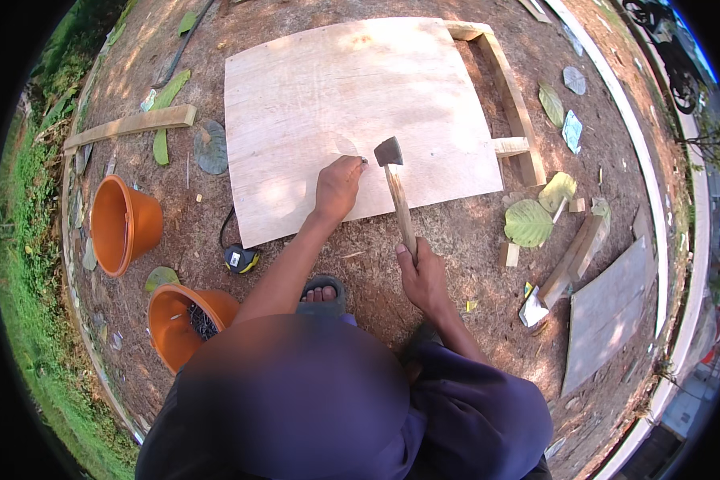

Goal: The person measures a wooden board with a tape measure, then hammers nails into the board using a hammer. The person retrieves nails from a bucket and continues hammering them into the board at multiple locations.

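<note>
A plywood sheet (pixel 360 108) lies over a wooden frame (pixel 513 108), whose right part sticks out beyond the sheet. My left hand (pixel 339 186) is at the lower middle of the sheet, its fingertips pinched on a small dark item, likely a nail (pixel 364 160). In my right hand (pixel 423 273) is the wooden handle of a hammer (pixel 390 153); its dark metal head is raised just right of my left fingertips. A tape measure (pixel 240 259) rests on the ground by the sheet's lower left corner. Left of my foot, an orange bucket (pixel 177 324) lies tilted with nails (pixel 201 322) inside.
Another orange bucket (pixel 126 225) stands at the left, below a wooden batten (pixel 132 128). To the right are wood offcuts (pixel 509 254), a pair of short battens (pixel 570 264), a grey board (pixel 606 318) and large leaves (pixel 528 223). A white edging strip (pixel 630 120) runs along the right side.
</note>
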`<control>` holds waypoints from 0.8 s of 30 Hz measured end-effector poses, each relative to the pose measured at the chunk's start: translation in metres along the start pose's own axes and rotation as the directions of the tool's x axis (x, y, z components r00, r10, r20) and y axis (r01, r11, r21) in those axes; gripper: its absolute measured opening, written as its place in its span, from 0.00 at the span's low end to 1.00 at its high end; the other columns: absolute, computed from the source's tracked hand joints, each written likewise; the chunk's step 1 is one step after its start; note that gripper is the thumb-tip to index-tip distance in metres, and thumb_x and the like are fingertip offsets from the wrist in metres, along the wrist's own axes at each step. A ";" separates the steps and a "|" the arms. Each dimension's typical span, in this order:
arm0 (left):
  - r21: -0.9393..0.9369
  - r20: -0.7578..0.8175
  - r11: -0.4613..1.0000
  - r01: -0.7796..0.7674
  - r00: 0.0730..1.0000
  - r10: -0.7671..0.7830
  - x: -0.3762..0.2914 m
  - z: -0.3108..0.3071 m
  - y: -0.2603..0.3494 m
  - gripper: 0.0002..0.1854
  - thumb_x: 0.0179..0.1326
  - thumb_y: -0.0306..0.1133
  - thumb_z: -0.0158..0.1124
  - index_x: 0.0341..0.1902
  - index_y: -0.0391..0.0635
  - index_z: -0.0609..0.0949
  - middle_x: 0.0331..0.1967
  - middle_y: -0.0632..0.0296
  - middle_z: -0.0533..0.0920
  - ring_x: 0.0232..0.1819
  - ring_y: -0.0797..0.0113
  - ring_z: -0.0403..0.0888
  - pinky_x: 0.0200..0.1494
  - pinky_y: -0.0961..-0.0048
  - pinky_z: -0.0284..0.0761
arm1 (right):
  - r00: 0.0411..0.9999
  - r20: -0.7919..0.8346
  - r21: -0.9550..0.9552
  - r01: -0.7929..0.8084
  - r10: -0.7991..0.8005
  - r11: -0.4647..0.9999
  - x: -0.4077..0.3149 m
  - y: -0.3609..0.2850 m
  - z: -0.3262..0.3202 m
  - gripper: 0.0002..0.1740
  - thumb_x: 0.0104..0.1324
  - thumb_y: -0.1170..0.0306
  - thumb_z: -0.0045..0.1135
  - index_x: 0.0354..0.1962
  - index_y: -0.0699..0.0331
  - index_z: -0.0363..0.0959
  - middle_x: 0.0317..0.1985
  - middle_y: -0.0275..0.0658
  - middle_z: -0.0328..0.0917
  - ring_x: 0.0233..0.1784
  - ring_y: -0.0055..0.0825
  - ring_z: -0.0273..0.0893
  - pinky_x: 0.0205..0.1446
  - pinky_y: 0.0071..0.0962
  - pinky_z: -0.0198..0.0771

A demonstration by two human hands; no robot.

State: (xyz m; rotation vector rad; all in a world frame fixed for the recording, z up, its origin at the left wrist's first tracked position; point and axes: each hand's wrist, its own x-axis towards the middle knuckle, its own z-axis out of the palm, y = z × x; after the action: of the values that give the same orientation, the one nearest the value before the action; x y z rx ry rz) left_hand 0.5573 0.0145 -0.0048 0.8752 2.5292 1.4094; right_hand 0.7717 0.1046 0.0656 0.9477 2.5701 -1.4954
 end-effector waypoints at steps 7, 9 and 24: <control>-0.001 -0.071 0.999 -0.042 0.997 0.042 -0.003 0.006 -0.002 0.08 0.67 0.31 0.64 0.41 0.38 0.83 0.39 0.51 0.85 0.41 0.47 0.84 0.43 0.59 0.79 | 1.000 -0.005 -0.094 0.020 -0.020 0.995 0.013 -0.036 -0.011 0.21 0.79 0.59 0.46 0.42 0.74 0.69 0.24 0.60 0.76 0.28 0.60 0.79 0.34 0.53 0.70; 0.011 -0.057 0.999 -0.030 0.998 0.031 -0.003 0.007 -0.001 0.08 0.67 0.31 0.64 0.41 0.38 0.83 0.40 0.51 0.86 0.41 0.47 0.84 0.43 0.59 0.79 | 0.999 0.046 -0.175 0.004 0.004 0.985 0.019 -0.024 -0.009 0.22 0.79 0.58 0.46 0.42 0.73 0.69 0.24 0.60 0.76 0.28 0.59 0.79 0.33 0.54 0.69; 0.048 -0.058 0.999 -0.024 0.998 0.027 -0.006 0.009 -0.006 0.07 0.66 0.31 0.65 0.41 0.40 0.84 0.38 0.52 0.85 0.39 0.48 0.83 0.41 0.60 0.78 | 0.999 0.022 -0.209 -0.019 0.024 0.978 0.021 -0.016 -0.004 0.19 0.78 0.59 0.49 0.43 0.70 0.68 0.23 0.56 0.77 0.26 0.59 0.78 0.30 0.54 0.69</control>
State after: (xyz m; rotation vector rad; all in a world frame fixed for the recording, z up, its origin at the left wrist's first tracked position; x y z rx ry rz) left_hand 0.5627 0.0156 -0.0160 0.8895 2.6141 1.4079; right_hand 0.7470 0.1122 0.0736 0.9215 2.6246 -1.1934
